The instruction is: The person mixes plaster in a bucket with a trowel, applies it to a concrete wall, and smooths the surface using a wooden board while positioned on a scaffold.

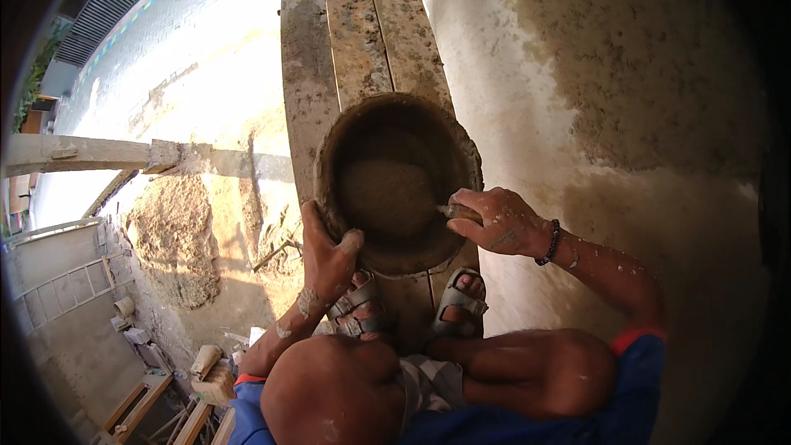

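A round, mortar-crusted bucket (470,152) stands on the planks in front of my feet. Grey wet mortar (383,194) lies in its shadowed bottom. My left hand (326,262) grips the near left of the rim, fingers along the outer wall and thumb over the edge. At the right side of the bucket, my right hand (507,224) is closed round the handle of a trowel (463,213). The trowel's blade reaches into the bucket and is hard to make out against the mortar. Splashes of mortar cover both hands and forearms.
I squat in sandals on raised wooden planks (305,58), spattered with mortar. A plastered wall (659,74), partly damp, rises close on the right. Down on the left are a sand heap (173,239), a wooden beam (82,154), a ladder (66,288) and stacked timber (148,408).
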Motion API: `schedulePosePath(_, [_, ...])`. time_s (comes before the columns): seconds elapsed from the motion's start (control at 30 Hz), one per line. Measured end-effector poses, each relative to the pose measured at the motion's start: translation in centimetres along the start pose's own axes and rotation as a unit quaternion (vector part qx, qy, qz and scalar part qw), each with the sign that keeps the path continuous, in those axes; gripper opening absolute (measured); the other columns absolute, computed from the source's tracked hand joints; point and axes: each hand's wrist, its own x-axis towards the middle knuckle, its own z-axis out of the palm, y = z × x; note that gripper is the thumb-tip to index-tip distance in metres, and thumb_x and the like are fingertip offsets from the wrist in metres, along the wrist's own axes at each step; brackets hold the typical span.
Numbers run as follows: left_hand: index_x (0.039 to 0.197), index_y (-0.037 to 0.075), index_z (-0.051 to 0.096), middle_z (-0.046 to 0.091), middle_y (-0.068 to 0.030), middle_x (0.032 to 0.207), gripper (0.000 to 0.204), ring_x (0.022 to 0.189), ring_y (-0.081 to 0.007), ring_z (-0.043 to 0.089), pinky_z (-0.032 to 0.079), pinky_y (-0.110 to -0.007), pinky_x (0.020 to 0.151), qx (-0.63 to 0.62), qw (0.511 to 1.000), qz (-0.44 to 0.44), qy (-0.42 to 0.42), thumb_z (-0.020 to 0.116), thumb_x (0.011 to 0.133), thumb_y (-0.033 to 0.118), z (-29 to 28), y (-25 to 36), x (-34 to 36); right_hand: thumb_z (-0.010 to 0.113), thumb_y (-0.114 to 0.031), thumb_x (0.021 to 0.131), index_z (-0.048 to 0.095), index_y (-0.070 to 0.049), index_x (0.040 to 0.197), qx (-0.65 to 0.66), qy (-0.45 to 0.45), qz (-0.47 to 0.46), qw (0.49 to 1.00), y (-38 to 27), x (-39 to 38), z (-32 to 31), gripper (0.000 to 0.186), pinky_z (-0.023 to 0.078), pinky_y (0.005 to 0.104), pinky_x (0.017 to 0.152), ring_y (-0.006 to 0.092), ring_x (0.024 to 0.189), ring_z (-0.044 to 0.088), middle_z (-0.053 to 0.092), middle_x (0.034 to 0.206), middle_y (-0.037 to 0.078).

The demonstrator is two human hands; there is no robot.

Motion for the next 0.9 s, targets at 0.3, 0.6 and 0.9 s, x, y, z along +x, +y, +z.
schedulePosePath(0.3, [0.144, -0.004, 0.023, 0.053, -0.0165, 0.120, 0.083, 0.105, -0.0240, 0.057, 0.049, -0.035, 0.087, -0.045, 0.996, -0.053, -0.060, 0.062, 0.077, 0.026, -3.5, 0.1, 0.1, 0.063, -0.034, 0.085, 0.060, -0.002, 0.109, -0.014, 0.137, -0.064, 0.988, 0.8, -0.9, 0.6, 0.040, 0.052, 0.0453, 0.074, 0.0393, 0.083, 0.065, 0.067, 0.085, 0.021])
schedulePosePath(0.6, [0.147, 0.004, 0.025, 0.052, -0.0179, 0.120, 0.083, 0.096, -0.0227, 0.060, 0.051, -0.034, 0.082, -0.101, 0.988, 0.055, -0.103, 0.061, 0.072, -0.003, -6.7, -2.9, 0.1, 0.062, -0.032, 0.086, 0.059, 0.002, 0.109, 0.014, 0.118, -0.028, 0.992, -0.5, -0.7, -0.5, 0.041, 0.050, 0.0444, 0.073, 0.0405, 0.085, 0.063, 0.066, 0.089, 0.023])
schedulePosePath(0.9, [0.101, 0.007, 0.070, 0.057, -0.0156, 0.116, 0.038, 0.100, -0.0281, 0.059, 0.049, -0.034, 0.083, 0.272, 0.938, 0.214, 0.012, 0.061, 0.066, -0.005, -7.9, -2.4, 0.9, 0.069, -0.028, 0.080, 0.052, -0.003, 0.108, 0.083, 0.108, -0.013, 0.991, -1.2, -6.0, -5.0, 0.042, 0.049, 0.0427, 0.072, 0.0367, 0.080, 0.063, 0.062, 0.084, 0.019])
